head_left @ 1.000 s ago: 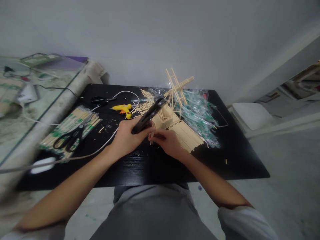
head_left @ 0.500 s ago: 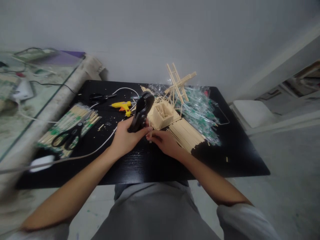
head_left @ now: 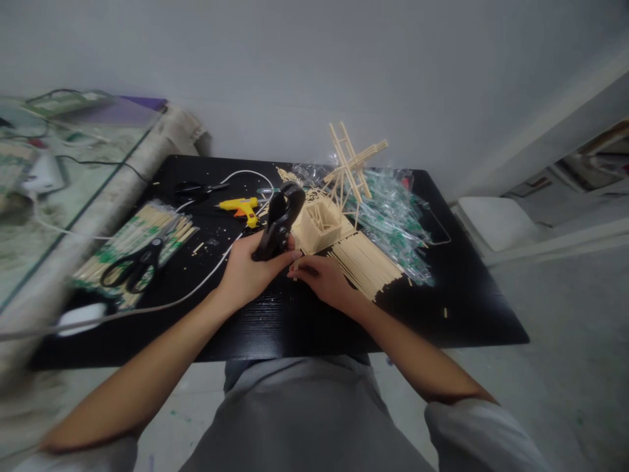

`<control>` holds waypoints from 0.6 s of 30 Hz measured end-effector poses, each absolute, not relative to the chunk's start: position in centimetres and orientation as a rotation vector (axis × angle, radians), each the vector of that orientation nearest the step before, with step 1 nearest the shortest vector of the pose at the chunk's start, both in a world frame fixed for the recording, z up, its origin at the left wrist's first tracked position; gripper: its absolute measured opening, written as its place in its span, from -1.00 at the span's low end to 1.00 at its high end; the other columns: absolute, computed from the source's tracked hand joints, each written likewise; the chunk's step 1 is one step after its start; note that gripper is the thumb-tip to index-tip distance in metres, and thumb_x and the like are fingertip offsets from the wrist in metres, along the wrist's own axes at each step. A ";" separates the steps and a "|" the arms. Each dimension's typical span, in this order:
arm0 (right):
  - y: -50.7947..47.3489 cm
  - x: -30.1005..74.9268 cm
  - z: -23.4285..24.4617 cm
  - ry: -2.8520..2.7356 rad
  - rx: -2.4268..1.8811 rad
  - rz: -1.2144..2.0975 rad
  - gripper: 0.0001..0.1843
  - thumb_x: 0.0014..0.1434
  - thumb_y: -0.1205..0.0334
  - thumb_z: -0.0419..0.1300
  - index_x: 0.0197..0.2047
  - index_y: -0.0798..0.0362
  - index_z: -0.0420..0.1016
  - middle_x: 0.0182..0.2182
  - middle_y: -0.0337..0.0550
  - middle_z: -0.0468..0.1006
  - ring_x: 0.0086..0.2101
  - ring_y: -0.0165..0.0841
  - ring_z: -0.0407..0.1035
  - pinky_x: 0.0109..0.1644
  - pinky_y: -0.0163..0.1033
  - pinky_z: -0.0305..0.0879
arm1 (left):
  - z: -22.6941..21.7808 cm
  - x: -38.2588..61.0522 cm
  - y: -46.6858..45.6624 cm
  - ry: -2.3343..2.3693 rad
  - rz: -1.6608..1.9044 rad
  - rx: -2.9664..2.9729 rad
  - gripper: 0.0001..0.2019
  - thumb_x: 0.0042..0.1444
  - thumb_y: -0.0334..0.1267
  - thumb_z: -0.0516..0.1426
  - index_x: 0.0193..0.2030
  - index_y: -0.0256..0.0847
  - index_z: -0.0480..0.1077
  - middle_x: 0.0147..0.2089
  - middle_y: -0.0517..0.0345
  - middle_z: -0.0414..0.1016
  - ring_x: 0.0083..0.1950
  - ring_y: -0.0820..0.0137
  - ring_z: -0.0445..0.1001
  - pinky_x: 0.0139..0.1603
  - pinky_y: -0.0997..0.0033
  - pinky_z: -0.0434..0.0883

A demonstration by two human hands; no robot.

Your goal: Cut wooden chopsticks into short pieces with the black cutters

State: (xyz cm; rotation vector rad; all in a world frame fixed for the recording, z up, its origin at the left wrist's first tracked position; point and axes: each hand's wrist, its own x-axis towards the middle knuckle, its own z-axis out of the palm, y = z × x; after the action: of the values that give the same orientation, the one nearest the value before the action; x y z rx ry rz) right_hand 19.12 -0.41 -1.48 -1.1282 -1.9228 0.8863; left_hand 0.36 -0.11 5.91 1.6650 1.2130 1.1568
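Observation:
My left hand [head_left: 248, 269] is closed around a pair of black cutters [head_left: 278, 219], its handles pointing up and away from me. My right hand [head_left: 323, 278] pinches a thin wooden stick [head_left: 295, 263] upright right beside the cutter's head. Both hands meet over the black table [head_left: 462, 295], just in front of a small stick-built box [head_left: 319, 225] with a stick frame [head_left: 350, 164] rising behind it. A flat mat of sticks [head_left: 366, 262] lies to the right of my right hand.
A yellow glue gun [head_left: 240, 208] with a white cord [head_left: 196, 288], black scissors [head_left: 135, 262] on a bundle of sticks [head_left: 132, 242], and another pair of scissors [head_left: 196, 190] lie left. Clear green-printed wrappers [head_left: 398, 226] pile up at the back right. A glass-topped surface [head_left: 59, 177] stands at the left.
The cutters in my left hand swung from lying slanted to standing more upright. My right hand stayed at the stick beside them. The view shifted slightly.

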 end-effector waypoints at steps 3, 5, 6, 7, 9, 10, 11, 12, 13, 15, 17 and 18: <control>-0.5 19.0 -1.4 -1.909 -1.124 0.895 -0.82 0.29 0.12 0.37 -0.31 0.02 0.62 -0.39 -0.26 0.67 -0.42 -0.38 0.46 -0.20 -0.29 0.31 | 5.9 0.3 -0.2 1.233 1.168 1.637 -0.82 0.05 -0.19 0.38 -0.27 -0.21 0.58 -0.25 0.16 0.66 -0.21 0.35 0.60 -0.08 0.37 0.56; -0.6 19.0 -1.3 -1.891 -1.122 0.898 -0.83 0.27 0.14 0.39 -0.32 0.02 0.61 -0.39 -0.26 0.66 -0.43 -0.39 0.44 -0.21 -0.29 0.31 | 5.8 0.3 -0.2 1.243 1.183 1.628 -0.82 0.04 -0.20 0.39 -0.26 -0.21 0.59 -0.24 0.16 0.67 -0.20 0.34 0.62 -0.05 0.35 0.57; -0.6 18.9 -1.2 -1.883 -1.123 0.901 -0.83 0.27 0.14 0.39 -0.32 0.02 0.61 -0.40 -0.27 0.65 -0.43 -0.39 0.43 -0.22 -0.29 0.31 | 5.7 0.3 -0.2 1.245 1.193 1.627 -0.82 0.04 -0.20 0.39 -0.26 -0.21 0.59 -0.24 0.15 0.67 -0.19 0.33 0.62 -0.04 0.35 0.57; -0.6 18.9 -1.2 -1.878 -1.124 0.902 -0.84 0.26 0.15 0.39 -0.32 0.02 0.60 -0.40 -0.28 0.65 -0.43 -0.39 0.42 -0.22 -0.29 0.31 | 5.7 0.3 -0.3 1.244 1.204 1.628 -0.82 0.04 -0.20 0.39 -0.26 -0.22 0.59 -0.24 0.15 0.67 -0.19 0.33 0.62 -0.04 0.34 0.57; -0.7 18.8 -1.3 -1.877 -1.123 0.907 -0.84 0.26 0.17 0.39 -0.33 0.01 0.59 -0.41 -0.29 0.64 -0.43 -0.39 0.41 -0.23 -0.30 0.31 | 5.6 0.4 -0.3 1.242 1.229 1.626 -0.81 0.03 -0.20 0.40 -0.25 -0.22 0.60 -0.24 0.15 0.68 -0.19 0.34 0.63 -0.03 0.35 0.57; -0.7 18.8 -1.3 -1.878 -1.116 0.908 -0.84 0.26 0.18 0.39 -0.34 0.02 0.59 -0.40 -0.28 0.64 -0.42 -0.39 0.41 -0.22 -0.31 0.31 | 5.6 0.5 -0.3 1.239 1.241 1.628 -0.81 0.02 -0.21 0.40 -0.26 -0.22 0.60 -0.24 0.16 0.67 -0.20 0.35 0.62 -0.04 0.36 0.57; -0.7 18.8 -1.4 -1.877 -1.104 0.903 -0.84 0.26 0.19 0.39 -0.34 0.02 0.58 -0.40 -0.27 0.64 -0.41 -0.39 0.41 -0.22 -0.31 0.31 | 5.6 0.5 -0.3 1.237 1.253 1.632 -0.82 0.02 -0.22 0.40 -0.27 -0.22 0.59 -0.25 0.17 0.67 -0.21 0.36 0.62 -0.05 0.38 0.56; -0.7 18.7 -1.5 -1.876 -1.092 0.892 -0.83 0.26 0.20 0.40 -0.35 0.03 0.57 -0.39 -0.26 0.64 -0.41 -0.39 0.42 -0.22 -0.31 0.31 | 5.6 0.5 -0.3 1.235 1.261 1.640 -0.83 0.01 -0.23 0.41 -0.28 -0.22 0.59 -0.27 0.18 0.66 -0.22 0.37 0.61 -0.07 0.40 0.56; -0.6 18.7 -1.7 -1.876 -1.082 0.878 -0.82 0.26 0.20 0.40 -0.35 0.04 0.56 -0.38 -0.25 0.64 -0.41 -0.40 0.42 -0.21 -0.31 0.31 | 5.6 0.5 -0.3 1.233 1.264 1.650 -0.84 0.00 -0.25 0.40 -0.30 -0.22 0.58 -0.28 0.19 0.65 -0.24 0.39 0.60 -0.08 0.41 0.55; -0.5 18.7 -1.9 -1.890 -1.066 0.852 -0.81 0.26 0.19 0.40 -0.35 0.05 0.56 -0.38 -0.24 0.64 -0.41 -0.40 0.42 -0.22 -0.32 0.31 | 5.7 0.4 -0.3 1.238 1.254 1.678 -0.85 0.02 -0.26 0.39 -0.31 -0.22 0.57 -0.31 0.21 0.64 -0.27 0.42 0.58 -0.13 0.44 0.54; -0.4 18.8 -2.0 -1.913 -1.064 0.827 -0.81 0.27 0.18 0.40 -0.34 0.05 0.57 -0.39 -0.24 0.63 -0.43 -0.41 0.42 -0.23 -0.33 0.31 | 5.8 0.3 -0.2 1.245 1.228 1.708 -0.86 0.04 -0.24 0.39 -0.32 -0.22 0.56 -0.33 0.22 0.63 -0.31 0.44 0.56 -0.17 0.46 0.52; -0.3 18.8 -2.1 -1.929 -1.060 0.816 -0.82 0.27 0.18 0.40 -0.33 0.05 0.57 -0.40 -0.24 0.63 -0.43 -0.41 0.42 -0.24 -0.33 0.30 | 5.8 0.2 -0.2 1.243 1.216 1.721 -0.85 0.04 -0.22 0.39 -0.32 -0.22 0.56 -0.33 0.23 0.62 -0.32 0.45 0.55 -0.19 0.46 0.51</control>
State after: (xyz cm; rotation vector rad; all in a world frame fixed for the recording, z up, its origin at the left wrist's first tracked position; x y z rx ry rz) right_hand 18.76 -0.32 -2.10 -1.0603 -1.9289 0.8157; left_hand 0.21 -0.15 5.77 1.7210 1.2432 1.2156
